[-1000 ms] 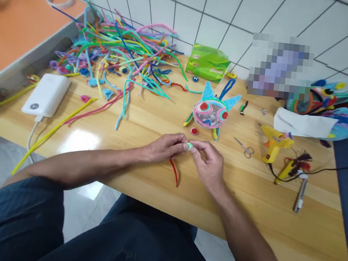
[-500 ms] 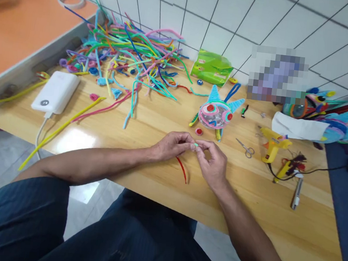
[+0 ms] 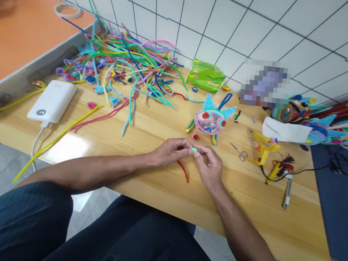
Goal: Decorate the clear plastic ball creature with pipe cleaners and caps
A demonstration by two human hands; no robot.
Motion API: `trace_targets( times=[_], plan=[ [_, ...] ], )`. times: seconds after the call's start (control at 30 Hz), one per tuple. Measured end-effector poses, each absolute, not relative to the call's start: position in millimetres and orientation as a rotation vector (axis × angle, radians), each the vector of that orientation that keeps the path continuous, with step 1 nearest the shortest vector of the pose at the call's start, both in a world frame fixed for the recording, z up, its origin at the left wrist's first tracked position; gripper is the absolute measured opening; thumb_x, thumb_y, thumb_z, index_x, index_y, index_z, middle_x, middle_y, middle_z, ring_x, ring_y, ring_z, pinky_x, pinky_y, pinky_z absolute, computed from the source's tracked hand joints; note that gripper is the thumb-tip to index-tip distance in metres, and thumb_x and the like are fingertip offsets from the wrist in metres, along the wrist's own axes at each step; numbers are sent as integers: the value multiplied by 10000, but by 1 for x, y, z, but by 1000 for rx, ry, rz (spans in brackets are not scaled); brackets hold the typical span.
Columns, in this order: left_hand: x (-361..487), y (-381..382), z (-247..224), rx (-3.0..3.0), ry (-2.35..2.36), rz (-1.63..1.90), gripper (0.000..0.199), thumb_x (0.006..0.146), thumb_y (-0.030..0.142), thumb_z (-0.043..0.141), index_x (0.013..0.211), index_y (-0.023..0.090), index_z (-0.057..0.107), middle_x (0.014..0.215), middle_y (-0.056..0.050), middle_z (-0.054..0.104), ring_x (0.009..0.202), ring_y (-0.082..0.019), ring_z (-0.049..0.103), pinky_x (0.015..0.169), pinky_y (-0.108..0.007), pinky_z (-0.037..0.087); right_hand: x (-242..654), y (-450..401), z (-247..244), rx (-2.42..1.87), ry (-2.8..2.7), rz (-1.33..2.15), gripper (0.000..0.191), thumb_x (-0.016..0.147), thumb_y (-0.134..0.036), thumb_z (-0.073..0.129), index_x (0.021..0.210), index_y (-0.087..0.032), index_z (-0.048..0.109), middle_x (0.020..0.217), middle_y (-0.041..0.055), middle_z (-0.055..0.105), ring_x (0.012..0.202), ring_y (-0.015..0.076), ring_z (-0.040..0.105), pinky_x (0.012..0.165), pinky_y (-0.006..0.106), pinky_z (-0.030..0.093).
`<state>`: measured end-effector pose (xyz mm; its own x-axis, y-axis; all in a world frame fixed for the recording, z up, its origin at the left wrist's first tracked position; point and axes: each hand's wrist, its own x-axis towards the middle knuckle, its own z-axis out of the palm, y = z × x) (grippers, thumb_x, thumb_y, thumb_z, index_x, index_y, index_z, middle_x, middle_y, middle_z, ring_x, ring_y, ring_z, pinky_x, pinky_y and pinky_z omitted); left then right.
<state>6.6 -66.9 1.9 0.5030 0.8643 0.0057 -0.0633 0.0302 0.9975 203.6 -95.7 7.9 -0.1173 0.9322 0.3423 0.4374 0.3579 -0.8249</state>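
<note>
Between the fingertips of both hands is a small light-green piece [image 3: 194, 149], perhaps a rolled pipe cleaner; its exact form is too small to make out. My left hand [image 3: 174, 151] pinches it from the left, and my right hand [image 3: 209, 166] pinches it from the right. A red pipe cleaner [image 3: 183, 172] sticks out below my left hand onto the table. Just beyond my hands stands a pipe-cleaner figure [image 3: 210, 122] with blue pointed ears and red-and-pink eyes. By its foot lies a small red coil [image 3: 195, 137].
A tangled heap of coloured pipe cleaners [image 3: 128, 58] fills the back left, near a white power bank [image 3: 52, 100]. Small scissors [image 3: 240, 152], a yellow glue gun [image 3: 263, 148] and a cutter knife [image 3: 287, 193] lie to the right. A green tissue pack [image 3: 205, 76] leans on the wall.
The view has shifted slightly. A little more of the light-green piece shows between my fingertips; both hands keep their pinch on it.
</note>
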Motion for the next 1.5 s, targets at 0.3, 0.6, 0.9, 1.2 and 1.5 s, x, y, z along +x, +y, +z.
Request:
trace_targets(
  times=[0.3, 0.6, 0.9, 1.2, 1.5],
  plan=[
    [-19, -26, 25, 1290, 1102, 1429, 404, 992, 565, 661, 851, 187, 690, 810, -26, 701, 722, -137, 580, 748, -283, 479, 206, -91, 1, -1299, -1419, 854, 179, 940, -397, 722, 947, -228, 781, 869, 25, 800, 793, 176, 718, 770, 332, 576],
    [-40, -36, 47, 2201, 1147, 440, 196, 874, 344, 790, 995, 198, 741, 1011, -35, 707, 850, -165, 621, 755, -270, 468, 206, -87, -1, -1297, -1427, 845, 215, 921, -424, 715, 944, -222, 782, 847, 30, 793, 777, 181, 700, 755, 329, 549],
    [-59, 7, 65, 2325, 1615, 384, 312, 970, 185, 633, 1277, 155, 681, 1285, -151, 696, 1123, -265, 677, 928, -375, 535, 205, -85, -3, -1276, -1461, 857, 237, 907, -445, 718, 941, -217, 773, 847, 41, 801, 752, 196, 706, 731, 345, 556],
    [7, -44, 38, 1551, 902, 756, 425, 951, 570, 727, 1026, 153, 698, 895, -10, 686, 699, -105, 540, 665, -251, 465, 206, -94, 2, -1224, -1469, 776, 131, 969, -333, 706, 1006, -232, 782, 864, 15, 779, 774, 167, 698, 742, 321, 541],
    [21, -34, 21, 1280, 747, 706, 438, 882, 580, 777, 915, 149, 705, 728, 36, 600, 609, -83, 477, 615, -244, 425, 211, -94, 1, -1262, -1454, 733, 110, 974, -274, 728, 1075, -260, 769, 874, -7, 759, 782, 152, 684, 747, 299, 553]
  ],
)
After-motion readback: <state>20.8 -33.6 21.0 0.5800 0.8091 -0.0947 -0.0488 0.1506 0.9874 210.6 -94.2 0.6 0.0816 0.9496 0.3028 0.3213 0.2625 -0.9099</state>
